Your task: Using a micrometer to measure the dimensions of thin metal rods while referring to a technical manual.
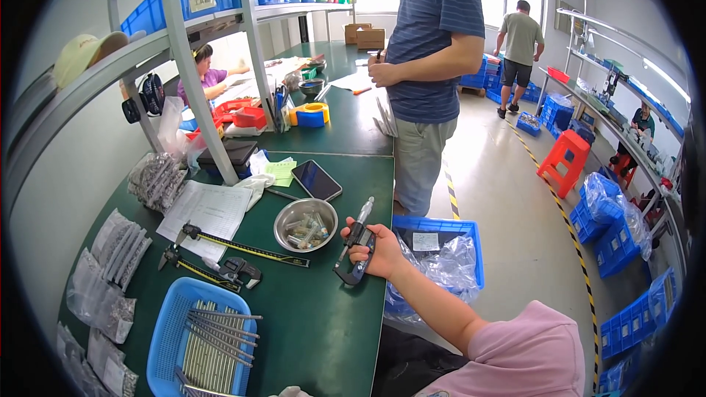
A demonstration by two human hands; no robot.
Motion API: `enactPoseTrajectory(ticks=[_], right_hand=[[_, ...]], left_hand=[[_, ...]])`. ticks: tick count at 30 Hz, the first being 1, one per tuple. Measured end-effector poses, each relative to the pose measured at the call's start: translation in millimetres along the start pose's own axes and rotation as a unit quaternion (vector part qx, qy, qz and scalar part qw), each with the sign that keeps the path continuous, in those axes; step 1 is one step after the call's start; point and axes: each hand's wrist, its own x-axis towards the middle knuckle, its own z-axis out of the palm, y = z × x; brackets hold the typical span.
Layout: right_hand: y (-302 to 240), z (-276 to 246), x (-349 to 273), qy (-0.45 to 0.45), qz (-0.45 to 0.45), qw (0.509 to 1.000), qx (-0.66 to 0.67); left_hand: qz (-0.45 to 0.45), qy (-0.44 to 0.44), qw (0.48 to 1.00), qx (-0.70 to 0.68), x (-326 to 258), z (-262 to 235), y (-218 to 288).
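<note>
My right hand (379, 250) reaches in from the lower right and is closed around a digital micrometer (358, 244), which it holds tilted over the green table's (331, 323) right edge. Just left of the hand stands a round metal bowl (305, 225) with several small metal parts in it. My left hand does not show; only a small pale shape sits at the bottom edge and I cannot tell what it is.
Two calipers (239, 248) lie left of the bowl beside a paper sheet (209, 209). A blue basket of metal rods (200, 338) sits near me, a phone (316, 180) farther back. Bags of parts (110, 265) line the left. A person (430, 66) stands beside a blue bin (441, 250).
</note>
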Motion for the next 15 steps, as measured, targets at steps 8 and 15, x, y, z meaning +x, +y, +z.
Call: enactPoseTrajectory(ticks=[8,15], right_hand=[[-0.6,-0.3,-0.2,0.009,0.001,1.0,-0.001],[-1.0,-2.8,0.8,-0.003,0.001,1.0,0.003]], left_hand=[[-0.003,-0.004,1.0,-0.007,0.5,-1.3,-0.5],[0.001,-0.012,1.0,-0.007,0.8,-2.0,-1.2]])
